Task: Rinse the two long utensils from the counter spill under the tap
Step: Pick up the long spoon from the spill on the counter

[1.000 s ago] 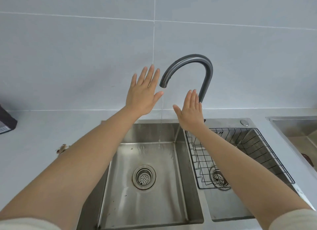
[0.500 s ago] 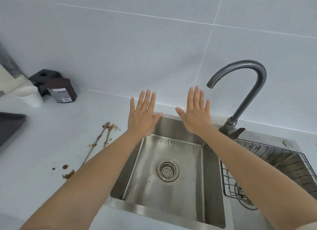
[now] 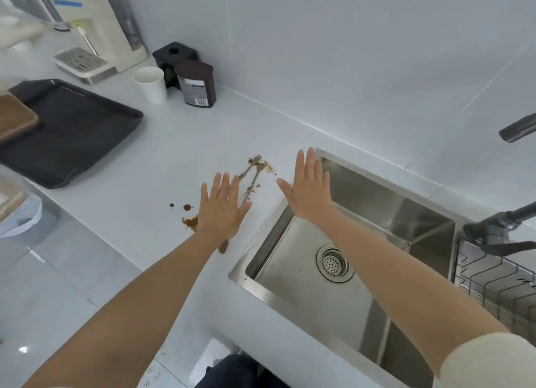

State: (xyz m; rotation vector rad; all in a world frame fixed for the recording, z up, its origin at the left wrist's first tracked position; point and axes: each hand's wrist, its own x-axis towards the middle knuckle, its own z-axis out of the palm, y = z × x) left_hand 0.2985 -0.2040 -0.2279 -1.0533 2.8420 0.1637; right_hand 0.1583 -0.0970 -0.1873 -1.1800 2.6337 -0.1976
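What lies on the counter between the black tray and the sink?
In the head view: brown spill with two long utensils, partly covered by the open left hand.

Both bare forearms reach forward, roughly parallel. The left hand (image 3: 222, 208) is spread flat, palm down, fingers splayed, its grip empty. The right hand (image 3: 309, 189) is just beside it, likewise flat and unclenched, fingers together and pointing away, thumb out toward the left hand.
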